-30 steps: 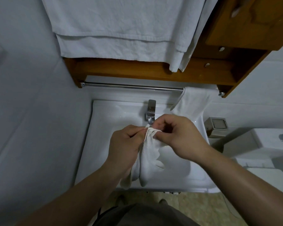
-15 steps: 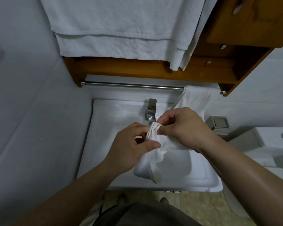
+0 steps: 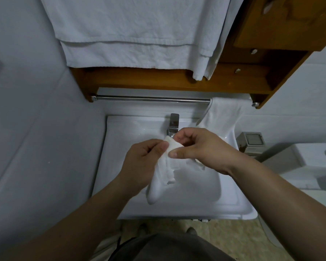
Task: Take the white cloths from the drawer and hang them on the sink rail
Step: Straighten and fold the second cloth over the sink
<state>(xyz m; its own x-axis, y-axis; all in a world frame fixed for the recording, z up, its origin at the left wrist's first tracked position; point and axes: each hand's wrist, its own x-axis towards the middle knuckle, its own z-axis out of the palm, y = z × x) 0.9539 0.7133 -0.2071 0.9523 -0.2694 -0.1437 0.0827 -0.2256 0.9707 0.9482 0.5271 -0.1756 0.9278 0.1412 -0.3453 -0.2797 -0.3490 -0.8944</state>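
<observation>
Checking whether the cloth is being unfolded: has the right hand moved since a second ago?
Yes. The right hand has drifted rightward from the chrome faucet, spreading the small white cloth.

Over the sink (image 3: 120, 185) hangs the cloth (image 3: 162, 178); behind, the rail (image 3: 151, 99) carries another cloth (image 3: 224, 113) at right.

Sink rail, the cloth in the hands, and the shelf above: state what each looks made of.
Sink rail: polished metal, probably steel or chrome; bright streak along it.
Cloth, pinched by left hand and right hand: thin, soft white fabric; limp folds.
Shelf: varnished wood; orange-brown with visible grain.
</observation>
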